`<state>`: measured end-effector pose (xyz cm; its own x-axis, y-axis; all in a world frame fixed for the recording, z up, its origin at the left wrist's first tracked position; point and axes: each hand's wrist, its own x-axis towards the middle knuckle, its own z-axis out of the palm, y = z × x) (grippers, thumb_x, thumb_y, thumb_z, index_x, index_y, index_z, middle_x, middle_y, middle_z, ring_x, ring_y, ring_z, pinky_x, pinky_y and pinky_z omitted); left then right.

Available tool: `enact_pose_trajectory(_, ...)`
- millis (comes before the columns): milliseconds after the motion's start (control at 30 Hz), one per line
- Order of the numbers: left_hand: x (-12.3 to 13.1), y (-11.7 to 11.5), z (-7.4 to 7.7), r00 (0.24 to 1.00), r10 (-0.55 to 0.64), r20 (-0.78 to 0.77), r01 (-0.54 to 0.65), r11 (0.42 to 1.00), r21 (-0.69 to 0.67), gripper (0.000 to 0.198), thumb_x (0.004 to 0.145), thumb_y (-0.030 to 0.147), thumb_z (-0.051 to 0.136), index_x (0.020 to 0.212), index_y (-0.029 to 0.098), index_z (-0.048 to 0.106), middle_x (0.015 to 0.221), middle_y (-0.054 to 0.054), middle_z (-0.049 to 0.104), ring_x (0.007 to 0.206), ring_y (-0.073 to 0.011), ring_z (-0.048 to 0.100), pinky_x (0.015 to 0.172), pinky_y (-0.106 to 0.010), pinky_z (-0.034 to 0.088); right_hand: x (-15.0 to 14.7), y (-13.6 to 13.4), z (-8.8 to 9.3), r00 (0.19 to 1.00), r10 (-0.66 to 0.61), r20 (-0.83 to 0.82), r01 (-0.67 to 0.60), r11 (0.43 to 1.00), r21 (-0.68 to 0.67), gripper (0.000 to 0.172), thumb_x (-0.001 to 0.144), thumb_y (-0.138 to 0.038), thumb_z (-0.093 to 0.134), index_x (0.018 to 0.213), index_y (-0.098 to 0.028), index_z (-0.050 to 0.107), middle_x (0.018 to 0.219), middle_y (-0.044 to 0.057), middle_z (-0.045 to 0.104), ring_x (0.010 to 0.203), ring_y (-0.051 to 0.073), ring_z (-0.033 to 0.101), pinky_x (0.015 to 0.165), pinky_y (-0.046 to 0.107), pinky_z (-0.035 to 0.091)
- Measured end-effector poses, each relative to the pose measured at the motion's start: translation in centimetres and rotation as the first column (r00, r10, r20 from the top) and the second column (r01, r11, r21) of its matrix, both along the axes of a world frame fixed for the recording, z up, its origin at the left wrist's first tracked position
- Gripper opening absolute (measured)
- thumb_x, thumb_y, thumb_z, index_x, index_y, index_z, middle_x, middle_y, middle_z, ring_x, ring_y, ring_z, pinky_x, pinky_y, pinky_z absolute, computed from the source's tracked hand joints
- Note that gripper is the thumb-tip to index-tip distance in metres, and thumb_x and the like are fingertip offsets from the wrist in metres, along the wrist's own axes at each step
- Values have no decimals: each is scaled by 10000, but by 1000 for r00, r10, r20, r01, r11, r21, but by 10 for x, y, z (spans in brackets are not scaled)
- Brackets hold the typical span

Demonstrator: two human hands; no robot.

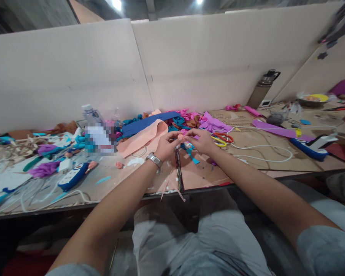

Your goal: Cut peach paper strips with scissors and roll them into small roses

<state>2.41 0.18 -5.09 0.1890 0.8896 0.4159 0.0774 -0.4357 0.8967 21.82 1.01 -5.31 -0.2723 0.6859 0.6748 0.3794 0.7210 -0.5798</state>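
Note:
Between my two hands, above the table's front middle, is a small peach rolled piece (pixel 181 137), crumpled like a tiny rosette. The fingertips of my left hand (pixel 170 144) pinch it from the left; a metal watch (pixel 154 160) is on that wrist. My right hand (pixel 200 140) closes on it from the other side. Its exact make is too small to tell. Just behind my left hand lies a folded peach strip (pixel 143 138) of sheet material. Orange- and yellow-handled scissors (pixel 220 141) lie beside my right hand. A similar peach piece (pixel 119 165) rests on the table to the left.
Blue power strips lie left (pixel 73 177) and right (pixel 309 148), with white cables trailing across the table. Behind are a blue strip (pixel 151 123), purple material (pixel 214 123), a partly blurred bottle (pixel 91 114) and a flask (pixel 263 88). A white partition (pixel 218 57) stands at the back.

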Motion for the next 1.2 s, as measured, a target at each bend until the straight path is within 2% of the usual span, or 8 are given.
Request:
enact_pose_trajectory(100, 0, 1, -2, 999, -43, 30, 44, 999, -16, 398, 780, 427, 787, 1065, 158, 715, 1027, -100, 735, 935, -213, 682, 864, -361, 549, 0, 0, 1, 1000, 5, 17, -5, 1000, 6, 204, 918, -381, 640, 885, -200, 729, 833, 29, 750, 781, 194, 668, 735, 302, 494)
enact_pose_trajectory(200, -1, 2, -3, 997, -49, 55, 50, 999, -13, 371, 772, 403, 799, 1027, 161, 680, 968, -77, 713, 897, -188, 676, 846, -340, 546, 0, -1, 2, 999, 7, 31, -7, 1000, 4, 209, 925, -387, 636, 894, -202, 727, 843, 34, 752, 803, 203, 680, 751, 309, 496)
enact_pose_trajectory(333, -1, 2, -1, 997, -60, 51, 60, 998, 3, 342, 782, 423, 792, 957, 156, 668, 924, -64, 702, 848, -169, 665, 811, -318, 535, 0, -2, 4, 999, 12, 30, -12, 1000, -11, 246, 929, -427, 634, 901, -202, 729, 849, 38, 757, 812, 208, 688, 754, 311, 499)
enact_pose_trajectory(567, -2, 0, -1, 998, -63, 15, 63, 998, -8, 379, 781, 434, 807, 990, 150, 670, 945, -77, 709, 874, -175, 676, 798, -303, 531, 0, -2, 2, 1000, -11, 11, 11, 1000, -5, 272, 926, -461, 645, 883, -208, 732, 824, 27, 746, 786, 194, 665, 739, 299, 487)
enact_pose_trajectory(867, -1, 4, -4, 998, -59, 12, 59, 998, 1, 436, 812, 528, 759, 1021, 161, 650, 987, -80, 705, 899, -185, 675, 815, -316, 530, 0, 0, 1, 1000, 10, 28, -10, 1000, -8, 173, 936, -328, 621, 978, -207, 737, 911, 37, 767, 836, 205, 689, 777, 314, 503)
enact_pose_trajectory(1200, -1, 4, -4, 996, -93, -4, 93, 996, 9, 445, 839, 548, 726, 1088, 185, 659, 1001, -75, 710, 902, -189, 674, 818, -326, 532, 1, 0, 1, 998, -25, 56, 25, 1000, -4, 171, 929, -327, 621, 969, -212, 741, 902, 39, 773, 837, 213, 695, 775, 324, 499)
